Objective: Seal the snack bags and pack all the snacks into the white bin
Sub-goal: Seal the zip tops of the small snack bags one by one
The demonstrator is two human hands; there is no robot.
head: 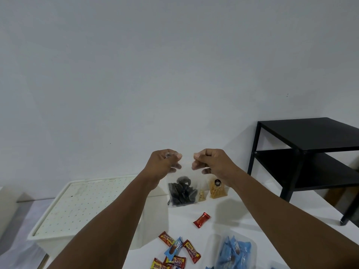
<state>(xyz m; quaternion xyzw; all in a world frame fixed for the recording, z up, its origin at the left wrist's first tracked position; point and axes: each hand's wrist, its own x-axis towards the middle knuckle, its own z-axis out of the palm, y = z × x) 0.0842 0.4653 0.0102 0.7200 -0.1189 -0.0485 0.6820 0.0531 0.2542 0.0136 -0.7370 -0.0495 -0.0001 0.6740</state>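
Clearly the left hand (165, 164) and right hand (212, 162) each pinch the top strip of the clear plastic zip bag of dark round biscuits (182, 193), held up over the white table (233, 210) near the white perforated bin (58, 210). It looks light, floppy and slick, its contents brittle; best gripped only along the seal edge

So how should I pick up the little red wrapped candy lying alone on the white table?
Come straight down from above and pinch the small red wrapped candy across its plump middle, on its two long sides. It lies flat and slanted on the white table, nothing touching it; its crimped ends look thin and floppy.
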